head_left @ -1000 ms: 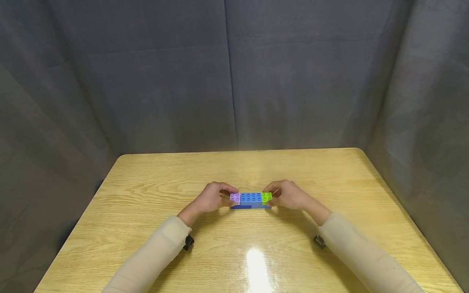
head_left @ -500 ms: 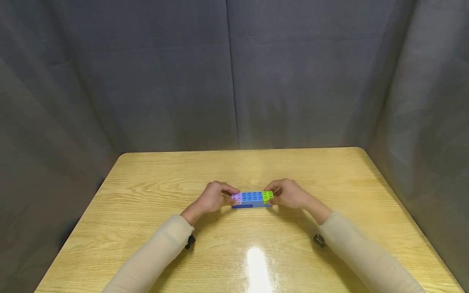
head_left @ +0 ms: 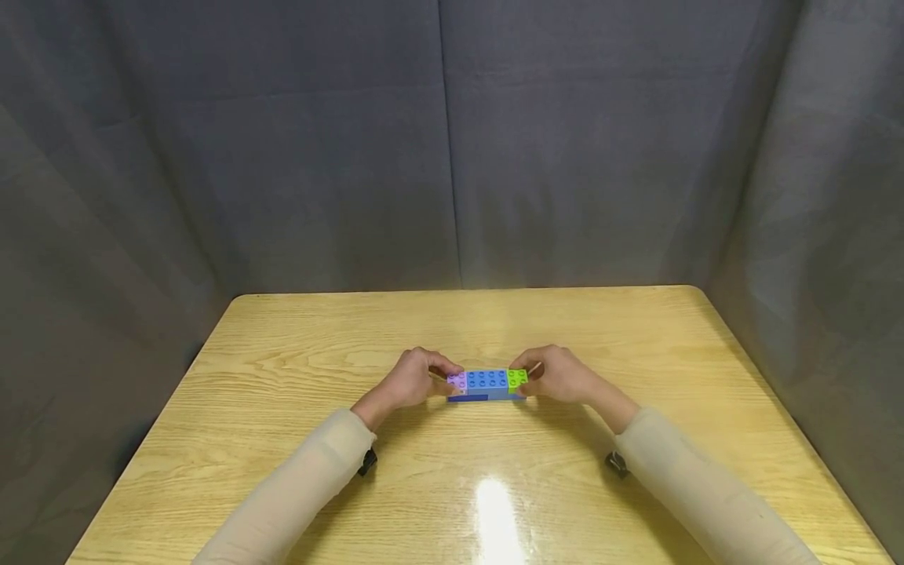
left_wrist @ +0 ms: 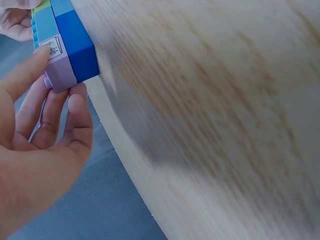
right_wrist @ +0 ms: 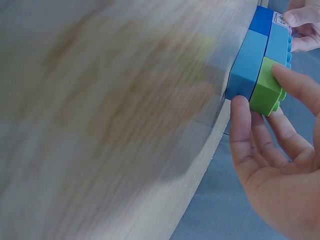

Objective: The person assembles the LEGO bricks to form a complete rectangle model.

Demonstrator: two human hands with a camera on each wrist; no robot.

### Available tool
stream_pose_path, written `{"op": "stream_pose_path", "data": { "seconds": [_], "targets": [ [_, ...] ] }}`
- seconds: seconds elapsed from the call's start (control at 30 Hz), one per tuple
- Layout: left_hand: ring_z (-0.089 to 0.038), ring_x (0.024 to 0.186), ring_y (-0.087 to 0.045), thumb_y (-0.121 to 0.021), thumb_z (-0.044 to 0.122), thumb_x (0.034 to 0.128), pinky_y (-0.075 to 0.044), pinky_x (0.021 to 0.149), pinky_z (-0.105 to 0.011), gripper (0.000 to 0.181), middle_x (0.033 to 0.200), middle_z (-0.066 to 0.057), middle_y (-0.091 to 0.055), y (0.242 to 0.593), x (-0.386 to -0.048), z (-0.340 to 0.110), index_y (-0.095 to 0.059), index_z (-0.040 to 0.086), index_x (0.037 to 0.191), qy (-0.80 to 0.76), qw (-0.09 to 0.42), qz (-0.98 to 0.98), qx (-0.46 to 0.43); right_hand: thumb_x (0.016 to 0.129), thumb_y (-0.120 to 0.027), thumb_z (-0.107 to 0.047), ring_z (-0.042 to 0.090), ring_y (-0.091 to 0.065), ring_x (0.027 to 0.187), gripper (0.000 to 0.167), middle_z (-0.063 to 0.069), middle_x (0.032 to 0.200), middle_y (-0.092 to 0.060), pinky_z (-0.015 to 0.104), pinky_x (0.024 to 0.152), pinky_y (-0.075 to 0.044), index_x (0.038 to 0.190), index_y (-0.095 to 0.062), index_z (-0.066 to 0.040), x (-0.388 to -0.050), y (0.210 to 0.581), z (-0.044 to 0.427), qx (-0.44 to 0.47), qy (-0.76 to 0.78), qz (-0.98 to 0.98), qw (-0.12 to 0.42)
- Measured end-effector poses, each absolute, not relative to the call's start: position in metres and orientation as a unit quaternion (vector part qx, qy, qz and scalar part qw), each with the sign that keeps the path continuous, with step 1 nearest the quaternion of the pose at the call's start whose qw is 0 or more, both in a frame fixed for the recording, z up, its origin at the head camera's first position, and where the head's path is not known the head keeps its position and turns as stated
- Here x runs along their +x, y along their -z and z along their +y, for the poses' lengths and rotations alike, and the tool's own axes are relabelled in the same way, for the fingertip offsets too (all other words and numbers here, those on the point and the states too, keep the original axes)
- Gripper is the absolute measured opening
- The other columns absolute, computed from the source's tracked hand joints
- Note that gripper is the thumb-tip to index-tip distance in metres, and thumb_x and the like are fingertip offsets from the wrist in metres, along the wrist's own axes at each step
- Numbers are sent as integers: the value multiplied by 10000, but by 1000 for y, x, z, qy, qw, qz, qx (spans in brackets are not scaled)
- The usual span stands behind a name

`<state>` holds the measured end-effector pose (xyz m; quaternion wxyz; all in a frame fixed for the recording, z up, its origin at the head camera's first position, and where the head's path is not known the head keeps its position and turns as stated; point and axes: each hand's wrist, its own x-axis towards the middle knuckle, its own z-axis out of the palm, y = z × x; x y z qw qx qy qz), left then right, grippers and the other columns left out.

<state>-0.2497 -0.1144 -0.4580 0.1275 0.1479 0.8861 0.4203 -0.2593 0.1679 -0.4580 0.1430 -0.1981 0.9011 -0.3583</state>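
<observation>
A two-layer row of toy building bricks lies on the table. On top, a lilac brick [left_wrist: 62,70] with a printed label sits at the left end, a blue brick [head_left: 487,380] in the middle and a lime green brick [right_wrist: 265,87] at the right. Below are a dark blue brick [left_wrist: 77,42] and a lighter blue brick [right_wrist: 247,65]. My left hand [head_left: 411,380] pinches the lilac brick between thumb and fingers, the thumb on its labelled side. At the other end my right hand [head_left: 561,377] pinches the green brick, with one fingertip touching the lower blue brick.
The wooden table [head_left: 339,329] has a glare spot near its front. Grey curtains [head_left: 318,157] hang behind it and along both sides. A black device [head_left: 367,462] sits under the left cuff, another black device [head_left: 617,464] under the right.
Over the last second the brick row and my left hand have shifted slightly to the right. My right hand has hardly moved. Both hands keep their hold.
</observation>
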Motion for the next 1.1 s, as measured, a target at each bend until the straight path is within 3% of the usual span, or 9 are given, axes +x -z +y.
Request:
{"op": "stream_pose_path", "data": {
  "seconds": [0.43,0.8,1.1],
  "targets": [
    [-146,944,-671,-814,86,821,-557,870,-337,213,1037,-5,-749,457,-253,-113,-782,147,1023,-393,122,898,159,821,-813,-135,218,-705,956,375,89,1102,-733,329,779,-576,1174,-705,-65,-260,458,169,-201,368,897,144],
    [-131,928,-655,-795,82,844,-556,844,-290,222,1065,-26,-744,449,-254,-115,-754,120,1059,-369,143,896,199,814,-820,-137,223,-705,971,373,79,1106,-732,333,796,-580,1165,-707,-82,-261,463,168,-201,375,893,150],
    [-137,902,-627,-820,135,830,-529,817,-276,309,1058,-15,-736,452,-257,-119,-734,126,1127,-342,130,900,238,796,-823,-126,193,-698,948,407,78,1150,-723,332,797,-568,1181,-694,-106,-259,460,170,-203,373,894,143]
  ]
}}
